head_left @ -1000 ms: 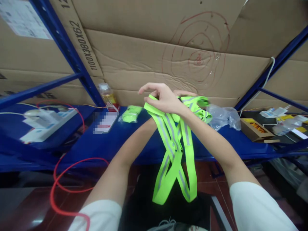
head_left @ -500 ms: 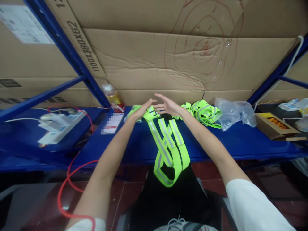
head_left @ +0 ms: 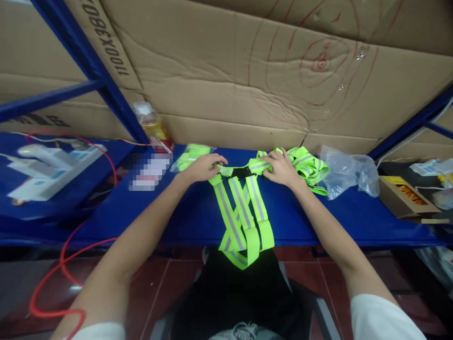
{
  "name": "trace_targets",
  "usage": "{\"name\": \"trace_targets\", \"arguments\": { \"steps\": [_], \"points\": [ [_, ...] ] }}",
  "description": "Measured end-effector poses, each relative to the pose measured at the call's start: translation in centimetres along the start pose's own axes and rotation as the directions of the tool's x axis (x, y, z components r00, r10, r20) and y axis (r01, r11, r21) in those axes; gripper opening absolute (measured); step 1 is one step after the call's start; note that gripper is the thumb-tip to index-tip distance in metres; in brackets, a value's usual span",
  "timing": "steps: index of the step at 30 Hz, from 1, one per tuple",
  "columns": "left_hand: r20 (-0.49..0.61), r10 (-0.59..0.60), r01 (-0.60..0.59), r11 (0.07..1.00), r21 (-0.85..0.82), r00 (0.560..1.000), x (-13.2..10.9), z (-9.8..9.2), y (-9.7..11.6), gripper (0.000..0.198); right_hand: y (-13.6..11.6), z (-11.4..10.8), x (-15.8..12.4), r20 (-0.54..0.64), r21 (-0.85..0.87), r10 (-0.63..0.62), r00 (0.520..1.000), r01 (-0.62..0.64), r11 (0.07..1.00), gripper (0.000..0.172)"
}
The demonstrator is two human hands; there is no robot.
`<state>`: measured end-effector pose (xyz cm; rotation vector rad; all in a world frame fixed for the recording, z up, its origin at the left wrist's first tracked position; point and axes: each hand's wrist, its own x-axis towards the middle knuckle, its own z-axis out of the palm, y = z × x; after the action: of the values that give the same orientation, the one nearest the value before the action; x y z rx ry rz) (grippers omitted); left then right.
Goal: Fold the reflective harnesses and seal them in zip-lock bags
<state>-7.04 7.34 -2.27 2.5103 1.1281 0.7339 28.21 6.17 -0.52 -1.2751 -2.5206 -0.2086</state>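
A neon-yellow reflective strap vest with silver stripes lies on the blue table, its lower loops hanging over the front edge. A black piece joins the straps at its top. My left hand has its fingers curled on the vest's upper left strap. Opposite it, my right hand has its fingers bent onto the upper right strap. A heap of similar yellow straps lies just behind and right of my right hand. Beside my left hand is a clear bag with folded yellow material.
A bottle stands at the back left near the blue frame post. Clear plastic bags and an open cardboard box are at the right. A red hose loops by my left arm. Cardboard walls the back.
My hands were close together above the top of the vest. They have moved apart and down onto its upper straps. The camera view has shifted slightly.
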Motion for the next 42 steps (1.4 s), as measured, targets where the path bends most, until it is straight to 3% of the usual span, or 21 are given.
{"name": "trace_targets", "arguments": {
  "steps": [4, 8, 13, 16, 20, 25, 28, 30, 33, 36, 39, 41, 42],
  "points": [
    [0.039, 0.042, -0.043, 0.998, 0.040, 0.998, -0.6, -0.7, 1.1, 0.033, 0.8, -1.0, -0.5, -0.125, -0.040, 0.006, 0.992, -0.011, 0.999, 0.035],
    [0.090, 0.043, -0.045, 0.999, 0.020, 0.995, -1.0, -1.3, 1.5, 0.038, 1.8, -2.8, -0.9, -0.295, -0.056, 0.035, 0.955, -0.054, 0.997, 0.035],
    [0.149, -0.049, 0.024, 0.986, 0.165, 0.988, -1.1, -1.0, 1.3, 0.034, 3.6, -3.2, -2.5, -0.264, -0.066, 0.021, 0.964, -0.039, 0.997, 0.036],
    [0.091, -0.087, 0.072, 0.986, 0.150, 0.992, -1.2, -0.9, 1.2, 0.041, 4.1, -2.8, -3.5, -0.223, -0.029, -0.005, 0.975, -0.001, 1.000, 0.033],
    [-0.123, -0.158, 0.165, 0.985, 0.054, 0.980, -1.5, -1.8, 0.7, 0.072, 4.0, -2.6, -3.9, -0.201, -0.022, 0.012, 0.979, -0.017, 1.000, 0.031],
    [-0.206, -0.231, 0.239, 0.971, 0.013, 0.951, -1.7, -2.5, -0.7, 0.040, 3.9, -2.4, -3.6, -0.175, -0.036, 0.059, 0.983, -0.066, 0.997, 0.044],
    [-0.183, -0.291, 0.270, 0.954, -0.133, 0.939, -1.6, -2.6, -1.0, 0.042, 3.2, -2.6, -3.5, -0.199, 0.054, 0.026, 0.980, -0.015, 0.998, 0.042],
    [-0.160, -0.331, 0.285, 0.924, -0.253, 0.930, -1.5, -2.7, -1.0, 0.043, 2.5, -2.9, -3.4, -0.302, 0.201, 0.039, 0.953, 0.024, 0.979, 0.043],
    [-0.174, -0.403, 0.279, 0.831, -0.482, 0.898, -1.3, -3.2, -0.7, 0.040, 1.7, -3.2, -3.5, -0.404, 0.546, 0.227, 0.886, 0.035, 0.837, 0.053],
    [-0.217, -0.469, 0.195, 0.683, -0.704, 0.856, -0.9, -4.0, -0.1, 0.039, 2.1, -3.6, -3.8, -0.216, 0.815, 0.368, 0.904, -0.041, 0.579, 0.063],
    [-0.306, -0.461, 0.022, 0.580, -0.815, 0.833, 0.3, -5.3, 0.5, 0.045, 3.3, -4.0, -4.2, 0.040, 0.946, 0.291, 0.956, -0.129, 0.296, 0.058],
    [-0.404, -0.437, -0.128, 0.535, -0.835, 0.804, 1.6, -6.3, 0.7, 0.052, 3.9, -4.2, -4.4, 0.208, 0.964, 0.134, 0.969, -0.226, 0.142, 0.055],
    [-0.441, -0.438, -0.188, 0.509, -0.840, 0.783, 2.5, -6.6, 0.8, 0.054, 4.0, -4.3, -4.5, 0.291, 0.950, 0.017, 0.957, -0.291, 0.110, 0.056]
  ]
}}
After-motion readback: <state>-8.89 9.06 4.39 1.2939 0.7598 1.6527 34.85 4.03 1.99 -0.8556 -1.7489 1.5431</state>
